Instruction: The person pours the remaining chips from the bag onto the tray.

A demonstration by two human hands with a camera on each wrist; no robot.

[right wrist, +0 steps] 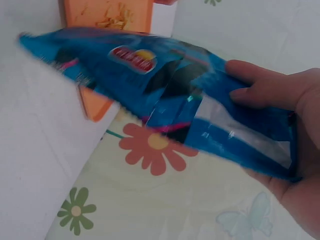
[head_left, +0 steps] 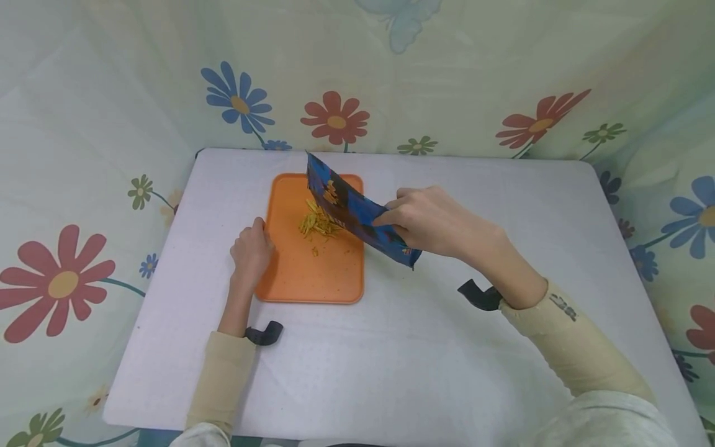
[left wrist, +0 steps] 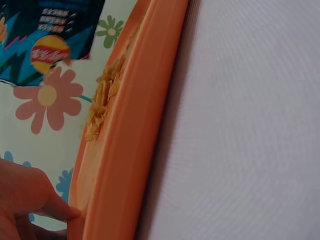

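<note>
White tabletop point(head_left: 391, 347) with floral cloth hung behind it on all sides. Nearest, the left hand point(head_left: 251, 251) rests against the left rim of a flat orange plastic tray point(head_left: 313, 279), thumb touching its edge. To the right, the right hand point(head_left: 432, 220) pinches the sealed end of a shiny blue snack bag point(head_left: 352, 211). The bag's long axis slants up and left, open mouth over the tray's far half, above a small heap of yellow snack strips point(head_left: 318, 225).
</note>
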